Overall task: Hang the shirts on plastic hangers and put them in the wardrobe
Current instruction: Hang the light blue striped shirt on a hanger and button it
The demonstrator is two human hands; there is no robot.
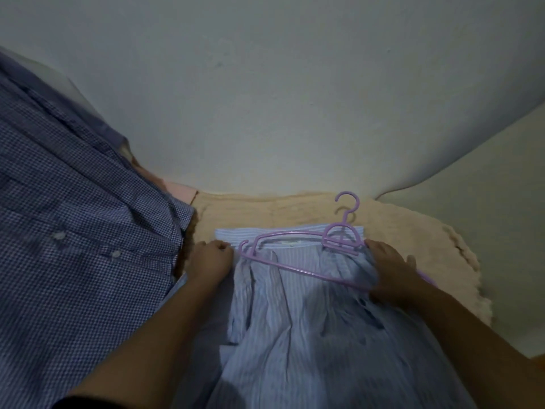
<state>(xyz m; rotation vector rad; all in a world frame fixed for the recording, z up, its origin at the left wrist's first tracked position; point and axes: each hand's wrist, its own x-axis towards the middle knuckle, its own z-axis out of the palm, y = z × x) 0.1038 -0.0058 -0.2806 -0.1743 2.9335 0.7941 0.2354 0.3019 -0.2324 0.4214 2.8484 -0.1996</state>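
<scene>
Both hands grip the striped shirt [295, 314] at its collar end: left hand [210, 261] curled on one shoulder, right hand [392, 273] clutching cloth over the purple hanger [300, 252] lying on it, atop a beige blanket [398, 231].

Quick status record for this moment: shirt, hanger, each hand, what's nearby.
shirt in work: light blue striped shirt, lying flat on beige fleece blanket
hanger: purple plastic hanger, lying on the collar end, hook pointing away, not yet visibly inside the shirt
left hand: fingers curled at the shirt's left collar edge
right hand: grips fabric at the hanger's right arm
nearby: dark blue checked shirt at left
wardrobe: not in view
</scene>
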